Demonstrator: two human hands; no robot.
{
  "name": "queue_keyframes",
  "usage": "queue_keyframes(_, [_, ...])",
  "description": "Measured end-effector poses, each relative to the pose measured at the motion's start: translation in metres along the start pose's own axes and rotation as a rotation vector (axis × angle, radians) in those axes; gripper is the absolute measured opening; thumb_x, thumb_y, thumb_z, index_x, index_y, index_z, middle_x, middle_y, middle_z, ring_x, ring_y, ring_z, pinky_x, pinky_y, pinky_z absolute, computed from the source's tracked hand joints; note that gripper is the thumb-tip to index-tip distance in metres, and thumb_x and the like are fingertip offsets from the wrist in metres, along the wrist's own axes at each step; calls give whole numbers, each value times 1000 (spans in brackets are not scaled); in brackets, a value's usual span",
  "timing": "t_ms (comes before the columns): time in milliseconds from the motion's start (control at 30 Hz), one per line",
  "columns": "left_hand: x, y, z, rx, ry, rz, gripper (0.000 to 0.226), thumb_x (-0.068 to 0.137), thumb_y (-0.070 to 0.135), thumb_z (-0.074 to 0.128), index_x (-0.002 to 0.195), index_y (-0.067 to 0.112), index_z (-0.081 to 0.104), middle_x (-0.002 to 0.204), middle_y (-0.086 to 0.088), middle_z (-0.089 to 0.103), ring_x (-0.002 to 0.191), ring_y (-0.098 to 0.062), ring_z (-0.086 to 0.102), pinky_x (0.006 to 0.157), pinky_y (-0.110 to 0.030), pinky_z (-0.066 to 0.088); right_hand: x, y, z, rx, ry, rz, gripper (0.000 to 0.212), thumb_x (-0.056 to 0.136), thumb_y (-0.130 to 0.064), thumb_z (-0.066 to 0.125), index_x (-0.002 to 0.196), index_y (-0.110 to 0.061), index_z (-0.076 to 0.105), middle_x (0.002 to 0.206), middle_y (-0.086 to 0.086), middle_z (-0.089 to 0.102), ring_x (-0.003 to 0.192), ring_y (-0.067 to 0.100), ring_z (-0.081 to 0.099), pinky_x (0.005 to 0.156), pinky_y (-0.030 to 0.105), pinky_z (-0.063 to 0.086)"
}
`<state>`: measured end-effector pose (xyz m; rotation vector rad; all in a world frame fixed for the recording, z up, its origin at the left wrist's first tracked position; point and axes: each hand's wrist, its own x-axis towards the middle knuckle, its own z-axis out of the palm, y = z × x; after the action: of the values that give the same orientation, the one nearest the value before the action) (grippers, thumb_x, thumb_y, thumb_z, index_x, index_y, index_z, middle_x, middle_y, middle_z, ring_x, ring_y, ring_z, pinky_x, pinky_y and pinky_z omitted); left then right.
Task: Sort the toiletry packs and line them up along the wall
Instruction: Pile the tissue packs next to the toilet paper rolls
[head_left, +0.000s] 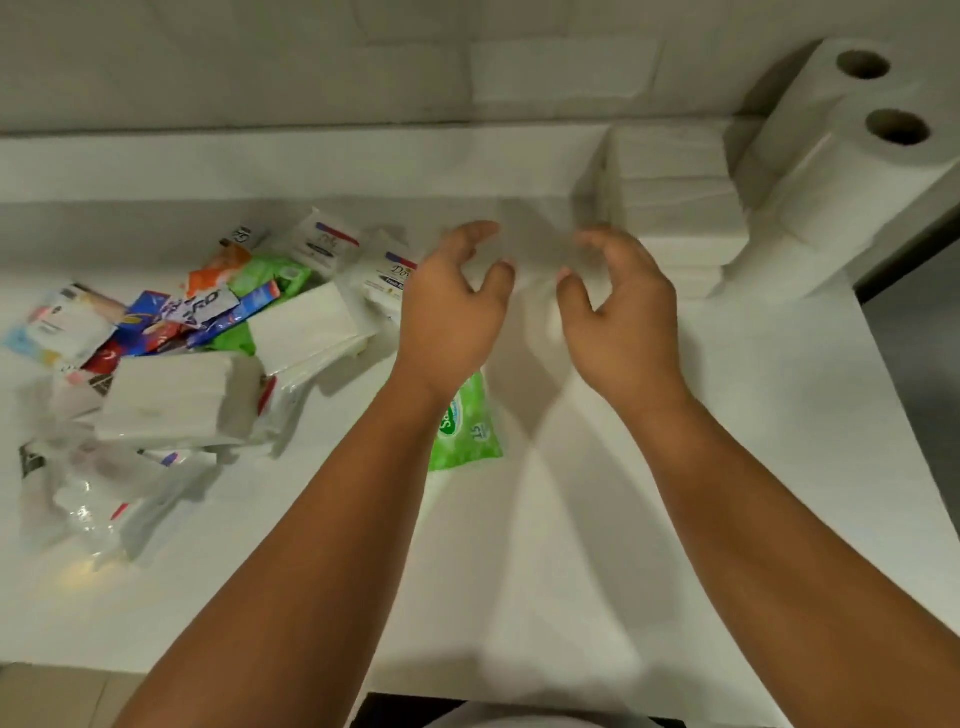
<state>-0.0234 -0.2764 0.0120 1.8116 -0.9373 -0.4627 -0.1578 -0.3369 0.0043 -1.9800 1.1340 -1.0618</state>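
My left hand (457, 306) and my right hand (618, 312) hover side by side over the white counter (571, 519), fingers curved, palms facing each other. Between them is a blurred pale shape (540, 301); whether it is a white pack in their grip or only shadow is unclear. To the right, white tissue packs (675, 208) are stacked against the wall. A mixed heap of toiletry packs lies at the left: white tissue packs (176, 400), soap boxes (387, 275), colourful sachets (208, 306). A green wipes pack (465, 431) lies under my left wrist.
Two paper towel rolls (852, 150) stand at the back right corner beside the stack. Crumpled clear plastic wrap (88, 499) lies at the front left. The counter ends at the right (883, 364) and at the front edge. The grey wall (363, 67) runs along the back.
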Motion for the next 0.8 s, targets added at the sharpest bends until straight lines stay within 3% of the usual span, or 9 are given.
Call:
queue_keyframes(133, [-22, -27, -67, 45, 38, 37, 31, 90, 26, 63, 121, 29, 65, 116, 16, 67, 111, 1, 61, 102, -26, 48, -36, -40, 37, 72, -80, 47, 32, 89, -18, 62, 121, -13, 63, 124, -1, 64, 116, 8, 56, 98, 4, 34])
queue_keyframes(267, [-41, -59, -142, 89, 43, 39, 32, 92, 24, 64, 123, 28, 64, 123, 14, 65, 120, 0, 57, 108, -27, 44, -68, -81, 79, 121, -174, 116, 31, 91, -20, 63, 122, -20, 63, 120, -8, 63, 112, 5, 56, 101, 16, 41])
queue_keyframes(533, [-67, -117, -267, 296, 175, 76, 37, 94, 15, 61, 130, 23, 60, 135, 5, 58, 128, -11, 50, 110, -30, 38, -113, -135, 168, 95, -367, 248, 42, 91, -33, 64, 131, -24, 55, 131, -6, 59, 114, 9, 58, 99, 35, 49])
queue_keyframes(633, [-66, -142, -298, 302, 215, -14, 44, 95, 19, 60, 138, 27, 53, 143, 6, 52, 132, -7, 43, 111, -28, 35, -125, -151, 198, 73, -417, 314, 44, 91, -36, 63, 132, -22, 54, 132, -4, 59, 110, 14, 61, 98, 38, 50])
queue_keyframes(800, [-61, -171, -323, 304, 96, -208, 54, 96, 35, 62, 146, 28, 44, 148, 3, 50, 135, -20, 47, 112, -43, 41, -135, -172, 230, -55, -457, 390, 36, 91, -42, 61, 115, -15, 60, 112, 3, 65, 100, 23, 63, 90, 37, 49])
